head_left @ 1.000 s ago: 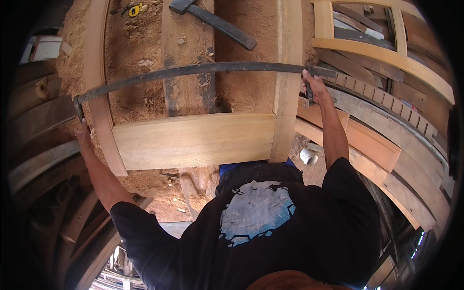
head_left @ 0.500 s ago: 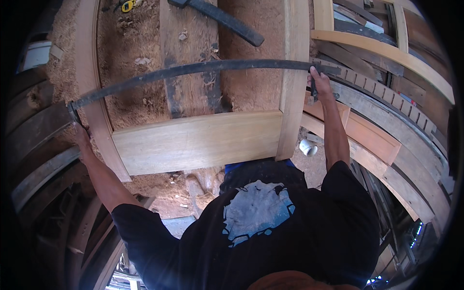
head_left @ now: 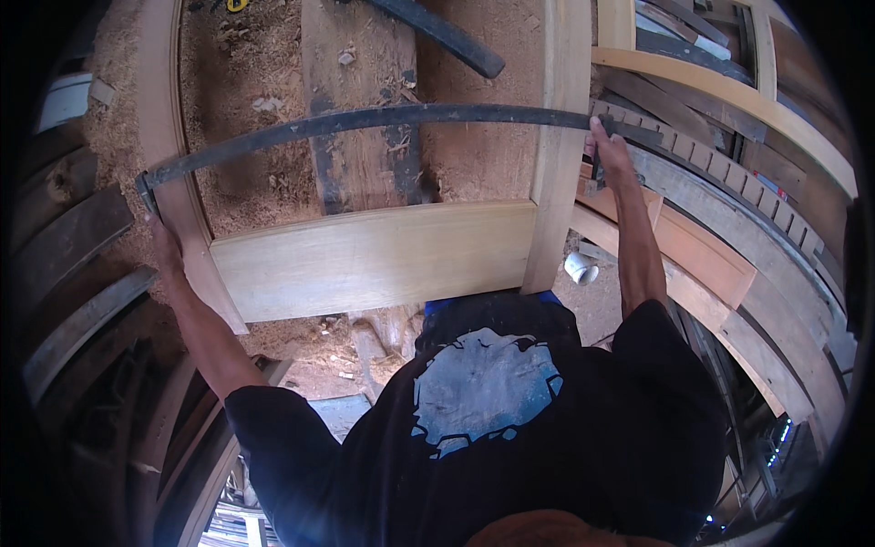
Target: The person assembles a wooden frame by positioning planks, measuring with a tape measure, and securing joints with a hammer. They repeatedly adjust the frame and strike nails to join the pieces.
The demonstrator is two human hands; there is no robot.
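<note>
A long dark bar clamp (head_left: 383, 116) spans a pale wooden frame from side to side. At its left end, my left hand (head_left: 164, 244) is closed around the jaw, beside the outer edge of the left stile (head_left: 162, 100). My right hand (head_left: 612, 153) grips the clamp's other jaw, just outside the right stile (head_left: 563, 100). A wide light wooden panel (head_left: 374, 262) joins the two stiles at the end nearest me. The fingers of my left hand are partly hidden.
A second dark metal bar (head_left: 442, 36) lies on a rough plank (head_left: 360, 64) between the stiles. Sawdust covers the ground. Stacked boards (head_left: 711, 242) crowd the right and more timber (head_left: 73, 228) the left. A white cup-like container (head_left: 581, 268) lies right of the panel.
The clamp has shifted slightly right across the frame, both hands moving with it. Its left jaw is now closer to the left stile's outer edge. My view has tilted a little.
</note>
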